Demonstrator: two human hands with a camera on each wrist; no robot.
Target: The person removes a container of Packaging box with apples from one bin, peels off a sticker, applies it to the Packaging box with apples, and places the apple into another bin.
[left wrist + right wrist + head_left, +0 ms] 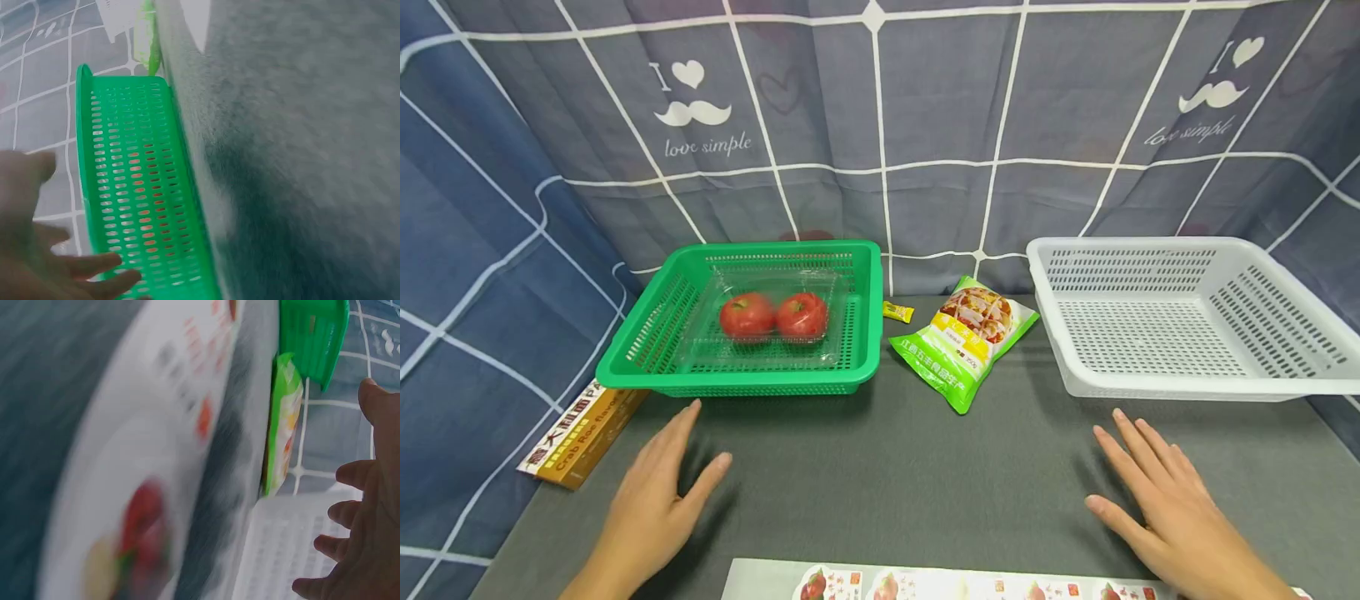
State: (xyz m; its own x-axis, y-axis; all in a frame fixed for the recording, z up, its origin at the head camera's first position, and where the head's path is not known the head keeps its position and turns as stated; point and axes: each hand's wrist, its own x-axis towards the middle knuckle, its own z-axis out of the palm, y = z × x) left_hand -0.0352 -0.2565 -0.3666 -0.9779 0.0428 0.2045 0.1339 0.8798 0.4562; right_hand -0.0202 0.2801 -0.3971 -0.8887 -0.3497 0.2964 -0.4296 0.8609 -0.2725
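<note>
My left hand point(655, 500) hovers over the grey table in front of the green basket point(737, 388), fingers spread and holding nothing. Inside that basket lies a clear plastic box point(700, 354) with two red apples point(747, 316). On the right, my right hand point(1172, 508) is held with spread fingers in front of the white basket point(1187, 387), also holding nothing. Between the baskets lies a green and yellow food packet point(966, 337). A small yellow wrapped piece point(898, 312) is beside the green basket's right wall. The left wrist view shows my left fingers point(94, 269) overlapping the green basket.
A brown box of crab roe flavored pasta point(580, 437) lies at the left, partly beneath the green basket. Along the table's front edge runs a white strip with fruit pictures point(850, 582). A grey-blue checked cloth point(925, 125) hangs behind and at the sides.
</note>
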